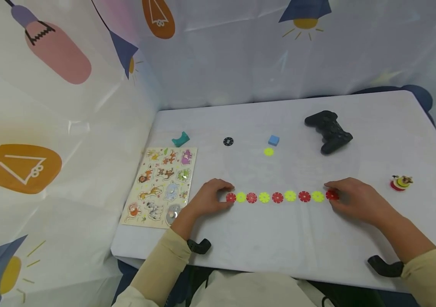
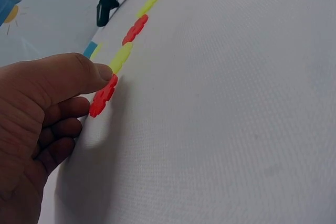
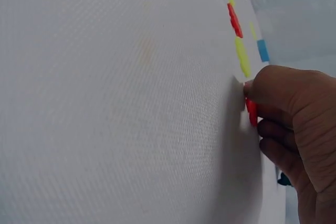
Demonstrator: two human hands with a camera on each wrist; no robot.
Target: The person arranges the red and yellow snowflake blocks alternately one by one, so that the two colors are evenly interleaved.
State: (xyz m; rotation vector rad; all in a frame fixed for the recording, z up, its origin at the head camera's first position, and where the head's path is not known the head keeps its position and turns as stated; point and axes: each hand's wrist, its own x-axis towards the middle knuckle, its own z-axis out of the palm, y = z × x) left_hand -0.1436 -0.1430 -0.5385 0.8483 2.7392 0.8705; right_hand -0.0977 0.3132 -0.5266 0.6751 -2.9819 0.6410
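Observation:
A straight row of red and yellow flower-shaped discs, alternating in colour, runs across the white table. My left hand [image 1: 211, 197] is at the row's left end, its thumb and fingers pinching the end red disc [image 1: 231, 197]. In the left wrist view the thumb overlaps that disc's edge, and the other fingers are curled. At the opposite end my right hand [image 1: 359, 200] pinches another red disc [image 1: 332, 195] between thumb and index finger. Between them lie discs such as a yellow one [image 1: 290, 195] and a red one [image 1: 304, 196], flat and nearly touching.
A sheet of animal stickers [image 1: 160, 187] lies left, below a teal curved block [image 1: 180, 139]. Beyond the row are a black round chip [image 1: 228, 141], a blue block [image 1: 273, 140], a loose yellow disc [image 1: 269, 152] and a black game controller [image 1: 329, 131]. A small disc stack [image 1: 400, 183] stands right.

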